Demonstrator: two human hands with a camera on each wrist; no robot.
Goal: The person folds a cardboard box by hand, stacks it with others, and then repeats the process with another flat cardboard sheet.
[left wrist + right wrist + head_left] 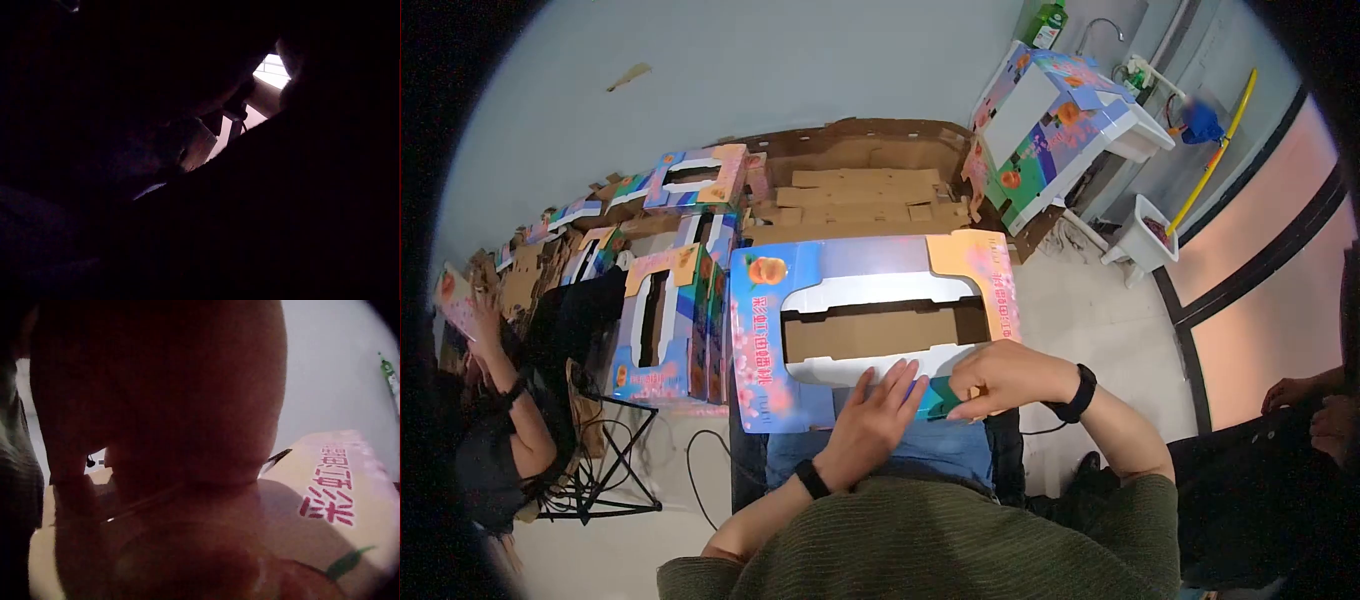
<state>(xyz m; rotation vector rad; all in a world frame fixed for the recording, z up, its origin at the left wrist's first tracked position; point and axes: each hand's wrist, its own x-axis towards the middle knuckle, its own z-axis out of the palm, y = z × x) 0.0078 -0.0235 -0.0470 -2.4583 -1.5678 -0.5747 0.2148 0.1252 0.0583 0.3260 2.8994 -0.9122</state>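
Observation:
A printed cardboard fruit box (865, 262) with peach pictures and a large cut-out window lies in front of me, over my lap. My left hand (868, 428) rests on its near side with fingers stretched over the panel below the window. At the near right part, my right hand (1010, 380) has curled fingers and pinches the box's near edge beside a green panel. In the right wrist view the hand is dark and close, with the box's peach-coloured side (337, 487) and red lettering beyond it. The left wrist view is almost wholly dark.
More printed boxes (662, 320) stand at the left, beside another person's arm (515, 400). Flat brown cardboard (865, 195) lies beyond my box. A large printed box (1050, 130) leans by the sink (1140, 130) at the right. Another person's hands (1330, 420) show at the right edge.

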